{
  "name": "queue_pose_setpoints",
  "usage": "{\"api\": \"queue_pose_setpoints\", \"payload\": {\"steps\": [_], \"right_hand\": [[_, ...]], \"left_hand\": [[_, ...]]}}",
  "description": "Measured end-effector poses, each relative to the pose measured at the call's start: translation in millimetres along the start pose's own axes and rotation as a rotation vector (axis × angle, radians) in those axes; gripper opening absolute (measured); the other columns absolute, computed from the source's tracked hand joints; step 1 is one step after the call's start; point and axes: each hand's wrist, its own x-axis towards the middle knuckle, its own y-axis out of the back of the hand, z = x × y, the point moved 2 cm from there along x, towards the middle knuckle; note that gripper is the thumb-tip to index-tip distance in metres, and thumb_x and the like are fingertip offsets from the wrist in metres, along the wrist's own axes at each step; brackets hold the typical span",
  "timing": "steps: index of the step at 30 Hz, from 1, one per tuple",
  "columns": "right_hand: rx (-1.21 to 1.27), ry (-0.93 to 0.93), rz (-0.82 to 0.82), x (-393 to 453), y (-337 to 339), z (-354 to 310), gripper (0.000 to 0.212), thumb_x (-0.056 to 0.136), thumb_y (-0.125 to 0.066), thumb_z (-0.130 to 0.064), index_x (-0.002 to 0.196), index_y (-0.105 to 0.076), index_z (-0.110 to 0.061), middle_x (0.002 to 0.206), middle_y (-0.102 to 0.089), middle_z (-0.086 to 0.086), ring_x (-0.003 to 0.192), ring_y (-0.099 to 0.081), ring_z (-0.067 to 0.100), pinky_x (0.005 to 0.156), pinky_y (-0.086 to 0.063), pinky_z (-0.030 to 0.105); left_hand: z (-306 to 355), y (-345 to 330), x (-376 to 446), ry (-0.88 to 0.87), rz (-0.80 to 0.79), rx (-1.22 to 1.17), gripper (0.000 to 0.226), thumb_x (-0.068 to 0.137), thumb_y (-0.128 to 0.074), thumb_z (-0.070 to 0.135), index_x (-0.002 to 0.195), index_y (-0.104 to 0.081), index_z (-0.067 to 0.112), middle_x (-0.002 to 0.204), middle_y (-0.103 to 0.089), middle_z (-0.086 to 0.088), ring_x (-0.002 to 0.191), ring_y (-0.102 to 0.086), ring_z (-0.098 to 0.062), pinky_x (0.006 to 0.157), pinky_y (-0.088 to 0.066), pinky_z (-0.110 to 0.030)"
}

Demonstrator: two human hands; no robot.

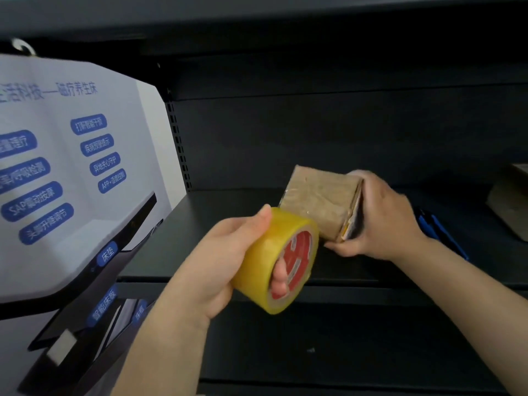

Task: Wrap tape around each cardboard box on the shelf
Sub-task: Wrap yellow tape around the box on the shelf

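A small brown cardboard box point(320, 195) is held tilted just above the dark shelf point(228, 221), its surface glossy with clear tape. My right hand point(383, 221) grips the box's right end. My left hand point(225, 252) holds a yellowish roll of clear tape point(268, 261) with a red core, fingers through the core and thumb on the rim. The roll sits against the box's lower left corner, and a short strip of tape runs from it onto the box.
A white poster with blue labels point(57, 172) stands at the left beside the shelf upright. A blue pen-like object point(440, 232) lies on the shelf behind my right wrist. Another cardboard box point(511, 204) sits at the far right edge. A lower shelf point(343, 352) runs below.
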Motion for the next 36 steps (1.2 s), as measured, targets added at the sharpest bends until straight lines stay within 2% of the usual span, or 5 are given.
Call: {"api": "queue_pose_setpoints", "payload": {"steps": [8,19,26,31,36], "right_hand": [[0.295,-0.295,-0.044,11,-14,16,0.096,0.049,-0.061,-0.069,0.121,-0.034,-0.014,0.110,-0.047,-0.008,0.099,-0.050,0.010,0.075,-0.042,0.031],[0.650,-0.697,0.054,14,-40,30,0.066,0.069,-0.053,-0.066,0.117,-0.040,-0.021,0.100,-0.052,-0.014,0.100,-0.053,0.011,0.072,-0.043,0.027],[0.814,-0.892,0.048,28,-46,25,0.089,0.057,-0.042,-0.077,0.123,-0.046,-0.017,0.095,-0.053,-0.014,0.086,-0.053,0.002,0.063,-0.039,0.022],[0.985,-1.084,-0.083,29,-50,31,0.102,0.047,-0.041,-0.085,0.121,-0.051,-0.016,0.106,-0.063,0.004,0.093,-0.061,0.017,0.068,-0.047,0.031],[1.042,-1.184,-0.159,34,-59,37,0.108,0.045,-0.039,-0.088,0.128,-0.048,-0.018,0.109,-0.061,0.007,0.097,-0.059,0.023,0.080,-0.047,0.040]], "left_hand": [[-3,-10,5,-0.018,-0.028,0.021,0.040,0.073,-0.064,0.043,0.099,-0.066,0.012,0.066,-0.071,-0.008,0.061,-0.069,-0.019,0.059,-0.055,-0.026],[-6,-18,10,-0.050,0.146,0.016,0.044,0.069,-0.068,0.052,0.084,-0.067,0.011,0.056,-0.069,-0.007,0.051,-0.066,-0.017,0.055,-0.055,-0.025],[-4,-25,15,-0.062,0.011,0.197,0.018,0.084,-0.061,0.025,0.099,-0.060,0.015,0.072,-0.074,-0.003,0.072,-0.071,-0.016,0.064,-0.055,-0.021],[-9,-25,13,0.002,0.189,0.014,0.041,0.068,-0.058,0.051,0.087,-0.064,0.015,0.062,-0.072,0.000,0.054,-0.068,-0.011,0.051,-0.053,-0.018],[-17,-32,9,-0.012,0.116,0.143,0.023,0.080,-0.057,0.038,0.092,-0.060,0.019,0.059,-0.071,0.002,0.062,-0.069,-0.008,0.061,-0.052,-0.020]]}}
